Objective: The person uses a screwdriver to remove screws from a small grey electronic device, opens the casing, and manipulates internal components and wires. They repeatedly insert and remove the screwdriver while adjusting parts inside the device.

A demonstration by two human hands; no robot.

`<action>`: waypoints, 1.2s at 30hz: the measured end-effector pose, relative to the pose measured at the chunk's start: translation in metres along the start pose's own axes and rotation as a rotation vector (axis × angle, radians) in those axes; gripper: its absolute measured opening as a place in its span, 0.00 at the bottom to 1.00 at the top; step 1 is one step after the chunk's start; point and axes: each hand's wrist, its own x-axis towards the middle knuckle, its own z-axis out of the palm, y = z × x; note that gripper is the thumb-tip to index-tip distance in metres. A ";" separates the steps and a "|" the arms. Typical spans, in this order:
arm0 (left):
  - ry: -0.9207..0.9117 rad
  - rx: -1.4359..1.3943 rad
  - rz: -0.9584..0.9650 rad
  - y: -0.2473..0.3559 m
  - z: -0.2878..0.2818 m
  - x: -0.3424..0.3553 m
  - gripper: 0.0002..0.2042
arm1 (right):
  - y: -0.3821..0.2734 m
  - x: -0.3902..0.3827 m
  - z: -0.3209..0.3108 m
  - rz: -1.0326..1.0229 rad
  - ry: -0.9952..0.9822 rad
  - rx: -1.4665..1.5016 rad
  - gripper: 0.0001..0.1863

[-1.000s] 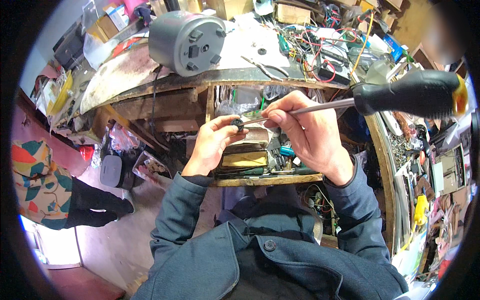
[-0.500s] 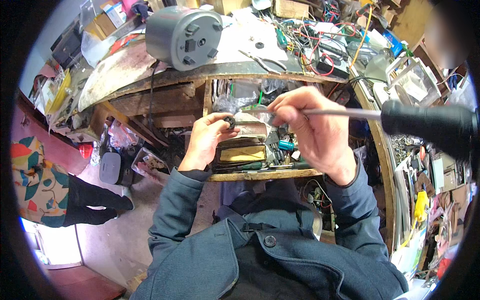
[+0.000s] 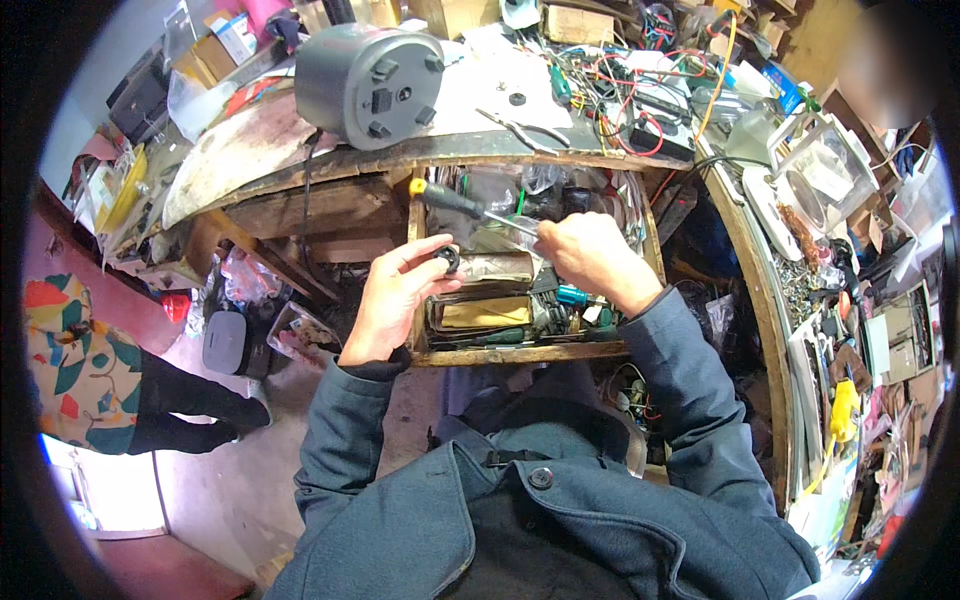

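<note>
Over the open drawer (image 3: 520, 353), my left hand (image 3: 380, 305) pinches a small round black part (image 3: 450, 259) between thumb and fingers. Just right of it, my right hand (image 3: 597, 262) is closed around the metal shaft of a screwdriver (image 3: 452, 198). The dark handle with a yellow end points up and left, above the left hand, and the tip is hidden in my right fist. Screwdriver and black part are apart. Beneath my hands the drawer holds a yellow box (image 3: 485, 312), a teal tool (image 3: 571, 295), plastic bags and several hand tools.
On the bench stands a grey rounded appliance (image 3: 330, 90) tipped on its side, its feet facing me. Pliers (image 3: 525, 130) and another small black part (image 3: 517, 99) lie beside it. Tangled wires (image 3: 640, 85) are at the back right. A person in a patterned top (image 3: 85, 370) stands left.
The screwdriver has swung round in my right hand: its handle pointed right, near the camera, and now points left. The right hand has turned over and lowered slightly. The left hand still holds the part.
</note>
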 end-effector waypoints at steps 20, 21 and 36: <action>0.028 -0.071 0.188 -0.038 0.039 0.058 0.19 | -0.012 0.007 0.016 0.165 -0.178 0.058 0.14; 0.031 -0.088 0.193 -0.038 0.042 0.062 0.19 | -0.007 0.007 0.021 0.140 -0.126 0.072 0.13; 0.147 0.048 0.293 -0.056 0.043 0.061 0.10 | 0.042 0.111 -0.016 0.204 0.487 0.360 0.10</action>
